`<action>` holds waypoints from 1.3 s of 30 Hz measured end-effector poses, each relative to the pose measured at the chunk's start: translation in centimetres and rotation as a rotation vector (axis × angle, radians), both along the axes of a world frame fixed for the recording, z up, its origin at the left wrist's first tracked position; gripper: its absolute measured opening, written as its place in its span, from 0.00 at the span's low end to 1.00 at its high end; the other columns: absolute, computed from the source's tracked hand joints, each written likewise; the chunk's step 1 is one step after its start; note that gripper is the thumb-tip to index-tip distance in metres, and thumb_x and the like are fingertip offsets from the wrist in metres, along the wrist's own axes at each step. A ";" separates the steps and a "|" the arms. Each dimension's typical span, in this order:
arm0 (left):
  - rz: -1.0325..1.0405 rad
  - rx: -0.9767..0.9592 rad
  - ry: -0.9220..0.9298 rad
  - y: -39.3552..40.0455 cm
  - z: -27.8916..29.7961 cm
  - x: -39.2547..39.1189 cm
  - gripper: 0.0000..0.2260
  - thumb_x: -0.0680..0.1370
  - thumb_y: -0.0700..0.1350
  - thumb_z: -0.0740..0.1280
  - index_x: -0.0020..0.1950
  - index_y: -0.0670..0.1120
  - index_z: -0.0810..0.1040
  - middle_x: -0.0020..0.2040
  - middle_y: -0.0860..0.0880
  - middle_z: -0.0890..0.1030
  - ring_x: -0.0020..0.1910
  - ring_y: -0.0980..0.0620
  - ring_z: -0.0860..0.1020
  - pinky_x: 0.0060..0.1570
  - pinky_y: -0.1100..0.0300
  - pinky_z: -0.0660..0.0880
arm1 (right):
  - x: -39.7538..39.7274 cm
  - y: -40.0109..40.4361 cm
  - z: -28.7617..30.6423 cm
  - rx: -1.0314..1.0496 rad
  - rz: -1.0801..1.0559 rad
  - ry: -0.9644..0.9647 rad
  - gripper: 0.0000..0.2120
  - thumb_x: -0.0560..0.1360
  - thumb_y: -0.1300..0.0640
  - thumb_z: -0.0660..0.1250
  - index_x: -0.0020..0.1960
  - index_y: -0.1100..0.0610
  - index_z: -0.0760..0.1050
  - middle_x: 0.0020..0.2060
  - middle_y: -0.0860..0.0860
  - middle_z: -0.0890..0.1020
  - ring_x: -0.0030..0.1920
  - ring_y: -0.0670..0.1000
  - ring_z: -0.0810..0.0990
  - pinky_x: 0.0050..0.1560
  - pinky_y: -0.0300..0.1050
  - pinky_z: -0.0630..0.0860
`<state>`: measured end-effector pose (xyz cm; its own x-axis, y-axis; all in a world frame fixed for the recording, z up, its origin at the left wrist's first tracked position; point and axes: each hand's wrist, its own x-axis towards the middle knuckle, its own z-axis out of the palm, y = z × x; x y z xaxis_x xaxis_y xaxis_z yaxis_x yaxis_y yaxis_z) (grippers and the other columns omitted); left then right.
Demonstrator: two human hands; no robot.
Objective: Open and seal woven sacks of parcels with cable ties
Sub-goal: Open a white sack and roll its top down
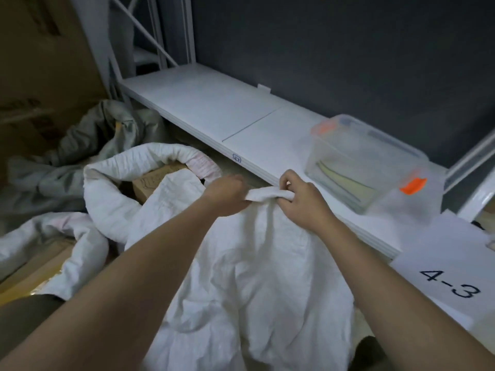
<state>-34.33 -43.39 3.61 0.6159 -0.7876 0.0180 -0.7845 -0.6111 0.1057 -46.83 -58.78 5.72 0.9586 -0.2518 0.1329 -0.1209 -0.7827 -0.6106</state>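
Woven cloth, painted metal and clear plastic in dim light

The white woven sack (257,263) at 6 o'clock is matt, crinkled cloth-like plastic weave, its rolled top edge (267,196) a thick soft band; the open white woven sack (112,199) at 9 o'clock has the same rough, creased weave, with a dull brown cardboard parcel (150,183) inside. A grey crumpled sack (88,145) at 10 o'clock looks smoother, faintly sheeny. The white shelf board (214,108) at 12 o'clock is smooth, painted, matt metal. The clear plastic lidded box (367,162) at 2 o'clock is glossy, with bright orange plastic clips (412,186). The white paper sheet marked 4-3 (450,266) at 4 o'clock is flat and matt.
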 end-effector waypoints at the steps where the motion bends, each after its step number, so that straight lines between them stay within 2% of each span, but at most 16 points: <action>1: 0.043 -0.043 -0.009 0.5 1.6 -0.2 0.14 0.79 0.51 0.62 0.56 0.43 0.77 0.55 0.46 0.77 0.56 0.45 0.75 0.47 0.55 0.69 | -0.4 0.0 1.4 -0.026 -0.022 -0.004 0.09 0.74 0.58 0.63 0.51 0.48 0.66 0.34 0.51 0.78 0.34 0.55 0.74 0.35 0.49 0.69; 4: 0.125 -0.036 -0.146 2.3 7.3 -0.7 0.11 0.79 0.48 0.59 0.55 0.43 0.74 0.54 0.44 0.79 0.53 0.42 0.77 0.47 0.53 0.71 | -1.5 0.2 5.1 -0.171 -0.044 0.140 0.16 0.78 0.51 0.62 0.64 0.46 0.65 0.42 0.53 0.80 0.41 0.56 0.78 0.43 0.50 0.75; 6: 0.114 -0.006 -0.283 3.2 11.6 -1.3 0.12 0.79 0.50 0.59 0.56 0.44 0.72 0.54 0.43 0.78 0.51 0.40 0.77 0.44 0.54 0.67 | -1.7 0.3 8.2 -0.346 -0.014 0.208 0.10 0.79 0.49 0.59 0.57 0.51 0.72 0.47 0.55 0.80 0.45 0.58 0.78 0.45 0.50 0.75; 8: 0.111 -0.057 -0.395 4.0 16.0 -1.9 0.13 0.80 0.51 0.59 0.59 0.45 0.68 0.53 0.43 0.78 0.50 0.40 0.77 0.41 0.54 0.65 | -1.9 0.7 12.7 -0.477 -0.079 0.109 0.09 0.79 0.53 0.57 0.51 0.53 0.74 0.47 0.55 0.80 0.46 0.58 0.77 0.41 0.48 0.71; 11: 0.179 -0.228 -0.499 4.9 21.1 -2.8 0.13 0.79 0.48 0.59 0.62 0.46 0.65 0.52 0.44 0.77 0.48 0.39 0.77 0.38 0.53 0.67 | -2.8 1.7 19.0 -0.649 -0.201 -0.134 0.11 0.76 0.59 0.57 0.57 0.53 0.72 0.47 0.57 0.79 0.45 0.61 0.76 0.40 0.48 0.66; 13: 0.162 -0.298 -0.482 5.4 22.9 -3.3 0.13 0.78 0.45 0.60 0.62 0.47 0.67 0.53 0.45 0.76 0.48 0.40 0.77 0.39 0.53 0.70 | -3.5 2.9 21.0 -0.675 -0.162 -0.214 0.18 0.75 0.63 0.57 0.63 0.52 0.69 0.50 0.55 0.79 0.47 0.62 0.77 0.42 0.50 0.69; 16: 0.055 -0.184 -0.217 6.3 24.0 -4.1 0.13 0.78 0.45 0.61 0.63 0.49 0.72 0.57 0.48 0.77 0.53 0.44 0.76 0.45 0.54 0.72 | -4.2 3.6 21.2 -0.716 -0.091 -0.181 0.19 0.75 0.63 0.56 0.64 0.50 0.67 0.53 0.53 0.79 0.46 0.61 0.77 0.46 0.52 0.73; 18: 0.064 -0.105 -0.173 7.1 24.1 -4.6 0.11 0.79 0.45 0.61 0.60 0.49 0.74 0.56 0.48 0.79 0.51 0.45 0.76 0.44 0.54 0.72 | -4.9 3.6 21.2 -0.722 -0.104 -0.183 0.15 0.77 0.58 0.56 0.63 0.49 0.65 0.53 0.51 0.78 0.44 0.58 0.76 0.43 0.49 0.72; 21: 0.174 -0.097 -0.528 7.9 24.3 -5.1 0.10 0.78 0.38 0.58 0.58 0.46 0.69 0.52 0.46 0.78 0.49 0.43 0.77 0.39 0.54 0.67 | -6.0 4.4 20.9 -0.714 -0.030 -0.150 0.20 0.78 0.39 0.55 0.67 0.46 0.62 0.53 0.48 0.74 0.47 0.54 0.75 0.49 0.50 0.72; 23: 0.225 -0.139 -0.663 8.3 24.4 -5.6 0.11 0.79 0.45 0.62 0.59 0.46 0.67 0.53 0.46 0.76 0.51 0.44 0.75 0.43 0.55 0.67 | -6.4 5.1 20.8 -0.668 0.004 -0.138 0.22 0.79 0.37 0.49 0.67 0.47 0.62 0.53 0.49 0.71 0.49 0.55 0.75 0.52 0.53 0.72; 26: 0.189 -0.032 -0.536 8.6 23.7 -6.1 0.36 0.71 0.73 0.57 0.68 0.49 0.63 0.60 0.46 0.70 0.58 0.44 0.70 0.57 0.53 0.65 | -6.5 4.9 21.0 -0.744 -0.029 -0.236 0.15 0.83 0.47 0.47 0.61 0.54 0.67 0.50 0.51 0.72 0.47 0.56 0.75 0.44 0.51 0.71; 28: 0.152 0.050 -0.452 8.7 23.5 -6.6 0.40 0.68 0.76 0.51 0.72 0.53 0.60 0.63 0.46 0.67 0.62 0.44 0.66 0.62 0.51 0.62 | -6.6 4.4 20.7 -0.827 -0.018 -0.396 0.13 0.83 0.51 0.50 0.57 0.57 0.70 0.46 0.52 0.73 0.43 0.56 0.75 0.38 0.51 0.72; 32: -0.055 0.014 -0.465 8.4 24.8 -7.2 0.24 0.79 0.63 0.55 0.71 0.53 0.65 0.63 0.49 0.70 0.63 0.45 0.67 0.64 0.52 0.63 | -6.7 4.0 20.2 -0.942 0.150 -0.618 0.04 0.79 0.57 0.57 0.48 0.57 0.68 0.36 0.52 0.72 0.29 0.54 0.72 0.19 0.46 0.65; 34: -0.150 -0.062 -0.354 8.0 25.3 -7.8 0.13 0.80 0.52 0.59 0.64 0.50 0.69 0.51 0.51 0.75 0.55 0.45 0.75 0.52 0.53 0.70 | -6.4 3.9 20.2 -1.023 0.200 -0.652 0.05 0.78 0.56 0.57 0.48 0.57 0.66 0.37 0.53 0.72 0.28 0.53 0.70 0.19 0.44 0.61; 36: -0.101 -0.081 -0.396 7.6 25.5 -8.4 0.06 0.80 0.45 0.57 0.56 0.46 0.67 0.36 0.52 0.69 0.42 0.43 0.76 0.37 0.54 0.67 | -6.5 4.5 20.7 -0.945 0.180 -0.497 0.07 0.81 0.52 0.58 0.50 0.57 0.67 0.40 0.52 0.72 0.31 0.54 0.71 0.26 0.47 0.63; 39: 0.022 -0.032 -0.614 7.1 25.5 -9.1 0.10 0.77 0.36 0.54 0.58 0.43 0.62 0.32 0.51 0.64 0.40 0.41 0.78 0.31 0.56 0.62 | -6.7 4.1 21.8 -0.615 0.014 0.026 0.16 0.79 0.40 0.56 0.55 0.52 0.66 0.44 0.49 0.76 0.41 0.53 0.76 0.36 0.47 0.68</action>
<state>-43.41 -36.28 29.13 0.5017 -0.7681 0.3979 -0.6952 -0.6317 -0.3431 -53.54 -54.65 27.52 0.9663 -0.1238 0.2259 -0.1169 -0.9922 -0.0437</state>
